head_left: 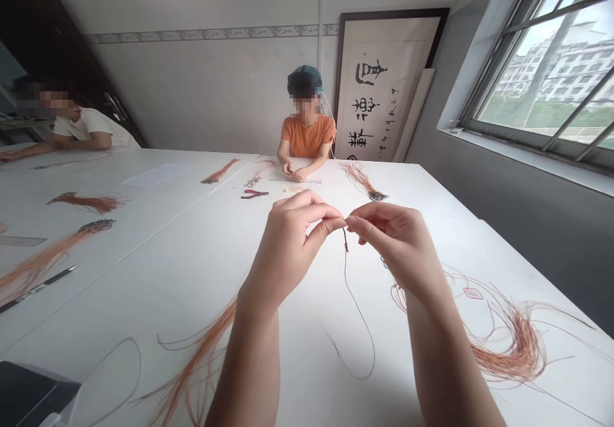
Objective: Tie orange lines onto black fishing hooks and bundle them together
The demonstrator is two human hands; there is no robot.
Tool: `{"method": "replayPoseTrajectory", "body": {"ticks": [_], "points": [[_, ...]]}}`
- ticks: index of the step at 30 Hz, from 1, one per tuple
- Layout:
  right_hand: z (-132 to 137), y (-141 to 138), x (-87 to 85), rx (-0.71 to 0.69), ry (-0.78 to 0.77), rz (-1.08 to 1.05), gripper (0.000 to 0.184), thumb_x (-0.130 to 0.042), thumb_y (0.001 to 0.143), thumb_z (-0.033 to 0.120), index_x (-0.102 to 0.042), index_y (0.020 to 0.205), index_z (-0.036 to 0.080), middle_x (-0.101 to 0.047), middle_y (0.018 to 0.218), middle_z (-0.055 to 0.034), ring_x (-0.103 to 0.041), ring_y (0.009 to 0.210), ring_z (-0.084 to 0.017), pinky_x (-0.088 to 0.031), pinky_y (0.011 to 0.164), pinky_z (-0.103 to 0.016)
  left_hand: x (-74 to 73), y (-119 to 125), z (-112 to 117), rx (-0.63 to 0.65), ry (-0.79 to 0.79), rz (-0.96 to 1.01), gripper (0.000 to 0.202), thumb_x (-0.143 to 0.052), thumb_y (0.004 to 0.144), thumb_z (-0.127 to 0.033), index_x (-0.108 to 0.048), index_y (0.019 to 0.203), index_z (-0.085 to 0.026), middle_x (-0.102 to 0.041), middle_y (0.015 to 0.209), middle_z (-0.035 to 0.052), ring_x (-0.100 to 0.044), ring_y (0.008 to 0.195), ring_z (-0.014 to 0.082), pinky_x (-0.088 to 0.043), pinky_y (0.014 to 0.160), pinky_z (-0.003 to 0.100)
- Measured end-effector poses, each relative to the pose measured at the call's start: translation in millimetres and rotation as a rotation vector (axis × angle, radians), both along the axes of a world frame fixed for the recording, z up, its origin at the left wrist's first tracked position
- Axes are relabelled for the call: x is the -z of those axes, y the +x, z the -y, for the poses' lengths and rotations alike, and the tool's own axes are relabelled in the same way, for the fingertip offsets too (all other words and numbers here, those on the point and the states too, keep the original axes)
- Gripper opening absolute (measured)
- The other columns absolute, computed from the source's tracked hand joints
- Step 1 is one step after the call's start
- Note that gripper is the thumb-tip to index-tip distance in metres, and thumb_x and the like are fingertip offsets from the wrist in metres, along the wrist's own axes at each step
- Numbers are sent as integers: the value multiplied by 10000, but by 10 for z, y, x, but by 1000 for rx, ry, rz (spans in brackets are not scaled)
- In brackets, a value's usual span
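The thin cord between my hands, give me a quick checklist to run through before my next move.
1. Left hand pinching the thin cord: ok, at its upper part.
2. Right hand gripping it too: cannot tell; it is pinched right beside, but hides what it holds.
3. Small orange piece on the cord: ok, just below the pinch.
4. That piece fastened: cannot tell.
5. Cord's lower loop apart from the left bundle and right bundle: ok.
6. Pliers in easy reach: probably not ok; they lie well beyond both hands.
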State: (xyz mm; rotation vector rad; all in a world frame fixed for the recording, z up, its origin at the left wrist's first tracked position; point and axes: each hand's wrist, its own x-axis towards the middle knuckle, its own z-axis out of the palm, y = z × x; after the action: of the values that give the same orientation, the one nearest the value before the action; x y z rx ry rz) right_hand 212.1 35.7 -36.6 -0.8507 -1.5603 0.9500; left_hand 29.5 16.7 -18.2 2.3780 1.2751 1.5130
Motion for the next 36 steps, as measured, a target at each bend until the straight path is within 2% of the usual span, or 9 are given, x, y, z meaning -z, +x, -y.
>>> {"method": "replayPoseTrajectory", "body": {"ticks": [8, 14, 20, 23, 25, 29, 32, 34, 36], "points": [[-19, 69, -20, -75, -85, 0, 199, -787, 884, 358, -780, 822, 169, -700, 750, -29, -525, 620, -122, -388, 534, -258, 31, 7, -10, 21, -58, 127, 110, -747, 962, -338, -830, 966, -266, -743, 866, 18, -696, 766, 169, -538, 684, 316], [18, 78, -19, 3, 43, 10, 161, -772, 902, 326, -796, 848, 177, -666, 712, -4, -466, 579, -103, -329, 515, -259, 43, -4, -41, 54, -44, 131, 131, -765, 947, -311, -821, 1066, -306, -717, 816, -1, -689, 781, 174, -571, 760, 331], [141, 59, -73, 20, 159, 160, 84, -766, 901, 247, -799, 838, 202, -657, 708, 22, -463, 607, -95, -354, 555, -254, 32, -7, -12, 112, -81, 138, 145, -760, 948, -273, -819, 1071, -323, -720, 814, -6, -680, 802, 169, -566, 748, 309], [166, 59, -76, 22, 139, 171, 91, -761, 890, 206, -788, 804, 197, -631, 663, 31, -433, 576, -86, -321, 530, -253, 26, -23, -2, 132, -102, 152, 189, -773, 942, -345, -805, 1129, -332, -730, 877, 13, -699, 910, 190, -583, 875, 344], [144, 62, -59, 15, 105, 71, 98, -772, 888, 223, -785, 797, 190, -629, 650, 27, -410, 540, -78, -293, 498, -252, 44, -21, -25, 158, -131, 230, 352, -768, 941, -431, -749, 1273, -316, -750, 1008, 49, -707, 1046, 213, -563, 1007, 378], [-1, 59, -6, 38, 24, -345, 117, -845, 842, 283, -788, 801, 188, -574, 571, 36, -380, 491, -72, -220, 454, -246, 122, 44, -137, 411, -443, 432, 677, -668, 954, -634, -558, 1496, -242, -769, 1219, 136, -706, 1214, 258, -533, 1091, 416], [-167, 48, 25, 33, -92, -582, 172, -904, 741, 279, -763, 749, 179, -483, 509, 63, -346, 470, -61, -201, 458, -243, 133, 58, -195, 652, -779, 361, 714, -618, 926, -740, -638, 1394, -201, -793, 993, 117, -751, 976, 252, -547, 1036, 450], [-292, 35, 60, 33, -145, -648, 205, -899, 710, 296, -735, 742, 178, -435, 497, 82, -316, 458, -52, -205, 461, -237, 107, -16, -174, 576, -867, 272, 676, -586, 928, -765, -735, 1242, -185, -684, 732, 32, -658, 718, 185, -556, 940, 420], [-423, 0, 129, 26, -195, -676, 220, -881, 724, 310, -713, 770, 176, -408, 502, 95, -305, 451, -47, -203, 454, -226, 86, -166, -98, 313, -858, 216, 629, -607, 920, -753, -769, 1175, -200, -574, 656, -17, -557, 649, 153, -529, 854, 365]]}}
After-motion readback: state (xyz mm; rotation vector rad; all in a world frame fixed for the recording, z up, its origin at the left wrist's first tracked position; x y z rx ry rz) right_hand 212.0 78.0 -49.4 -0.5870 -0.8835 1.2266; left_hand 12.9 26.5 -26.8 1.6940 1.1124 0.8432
